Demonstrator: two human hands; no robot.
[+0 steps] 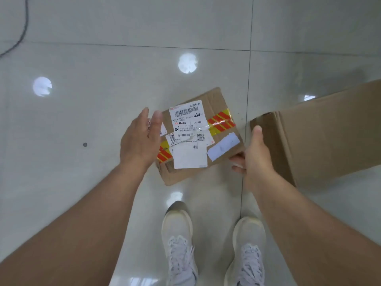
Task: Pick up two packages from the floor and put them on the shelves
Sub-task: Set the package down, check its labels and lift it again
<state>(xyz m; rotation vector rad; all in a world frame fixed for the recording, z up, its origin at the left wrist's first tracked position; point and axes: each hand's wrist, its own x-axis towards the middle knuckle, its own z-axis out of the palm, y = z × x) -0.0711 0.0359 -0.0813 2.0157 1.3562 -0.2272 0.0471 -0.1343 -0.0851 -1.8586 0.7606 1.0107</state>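
Observation:
A small cardboard package (216,104) with white shipping labels and red-and-yellow tape is in the middle of the view, above the tiled floor. My right hand (254,153) grips its right edge, fingers curled underneath and thumb up along the side. My left hand (140,139) is spread flat at the package's left edge, fingers apart, not closed around it. A larger plain cardboard package (329,137) lies on the floor to the right, just beyond my right hand.
Glossy pale floor tiles (103,120) with ceiling-light reflections surround the packages. My two white sneakers (179,244) stand right below the small package. A dark cable (22,32) curves across the far left corner. No shelves are in view.

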